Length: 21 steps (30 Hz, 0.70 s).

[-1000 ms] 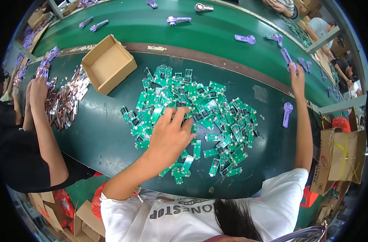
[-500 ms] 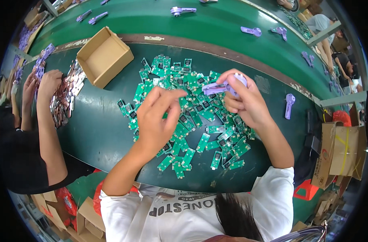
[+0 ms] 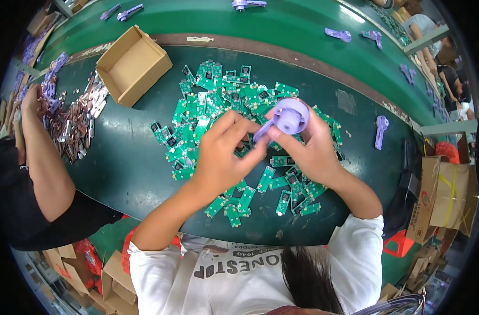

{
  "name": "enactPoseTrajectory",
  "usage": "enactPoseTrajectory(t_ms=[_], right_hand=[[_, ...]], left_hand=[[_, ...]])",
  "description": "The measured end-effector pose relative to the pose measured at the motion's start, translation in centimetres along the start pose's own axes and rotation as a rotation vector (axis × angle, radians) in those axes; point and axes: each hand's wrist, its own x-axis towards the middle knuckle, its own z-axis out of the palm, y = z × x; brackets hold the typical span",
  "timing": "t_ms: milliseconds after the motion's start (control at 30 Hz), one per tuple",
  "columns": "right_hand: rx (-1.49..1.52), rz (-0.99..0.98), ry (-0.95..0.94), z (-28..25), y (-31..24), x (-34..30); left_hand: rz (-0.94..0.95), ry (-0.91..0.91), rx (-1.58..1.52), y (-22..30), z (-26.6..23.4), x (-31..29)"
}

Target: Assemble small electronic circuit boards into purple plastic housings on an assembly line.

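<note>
My right hand [image 3: 315, 149] is closed round a purple handheld fan housing [image 3: 291, 119], its round head turned up and its narrow handle pointing down to the left. At the handle end, the thumb and fingers of my left hand [image 3: 223, 149] pinch together; whether a small part sits between them is hidden. Both hands are above a wide, loose heap of green circuit boards [image 3: 244, 197], many bearing a small black display. Apart from the heap, another purple fan housing [image 3: 381, 132] lies on the dark green table at the right.
An open cardboard box [image 3: 129, 68] stands behind the heap's left side. A co-worker's arm [image 3: 42, 157] reaches over a pile of shiny metallic pieces [image 3: 79, 123] at the left. Beyond the table edge, a green conveyor belt [image 3: 197, 21] carries several purple housings. Cartons [image 3: 444, 194] stand at right.
The held fan housing has turned so its round head faces up, and my hands have come together at its handle. Housings on the belt have shifted right; the co-worker's hand has drawn left.
</note>
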Motion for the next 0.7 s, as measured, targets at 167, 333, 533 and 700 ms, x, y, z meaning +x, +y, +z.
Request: enactPoseTrajectory(t_ms=[167, 333, 533, 700], right_hand=[[0.334, 0.071, 0.039, 1.5, 0.7, 0.1], [0.170, -0.185, 0.212, 2.3, 1.0, -0.3], [-0.359, -0.339, 0.057, 1.1, 0.3, 0.0], [-0.358, -0.213, 0.022, 0.6, -0.1, -0.2]], left_hand=[[0.106, 0.032, 0.108, -0.3, 0.2, -0.5], [0.333, 0.210, 0.503, 1.1, -0.1, -0.5], [0.200, 0.145, 0.191, -0.1, -1.0, -0.6], [0.205, 0.113, 0.176, -0.1, -1.1, -0.8]])
